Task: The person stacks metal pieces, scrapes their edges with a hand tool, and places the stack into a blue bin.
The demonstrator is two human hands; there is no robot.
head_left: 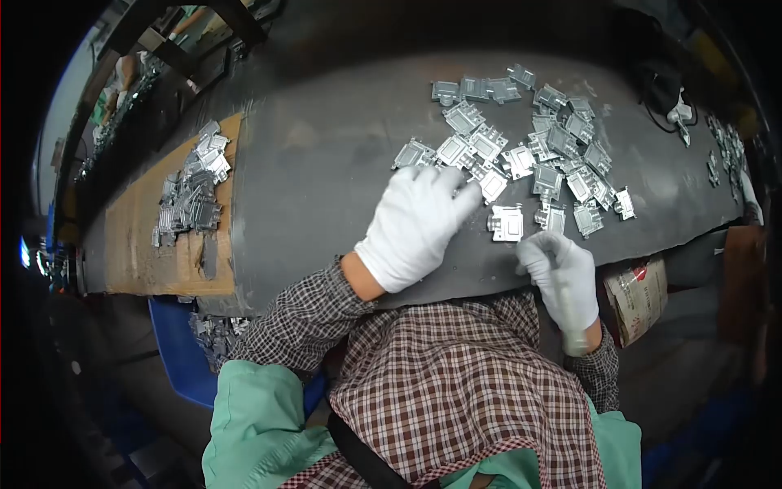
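My left hand [419,224], in a white glove, reaches over the near left edge of a spread of small silvery metal castings [464,119]. Its fingers are bent and slightly apart beside a casting [414,153]; their undersides are hidden. My right hand [562,277], also gloved, is at the table's front edge with its fingers curled together. A pale, blurred strip lies along its palm towards the wrist, and I cannot make out what it is. Nearest to this hand are a casting [552,218] just beyond the fingers and a flat one [507,223] between both hands.
The castings lie on a dark table mat [326,155]. At the left, more castings [194,183] are heaped on a cardboard sheet [134,253]. A blue bin [177,350] with metal parts stands below. A printed package [637,301] is under the right edge; more parts [725,151] lie far right.
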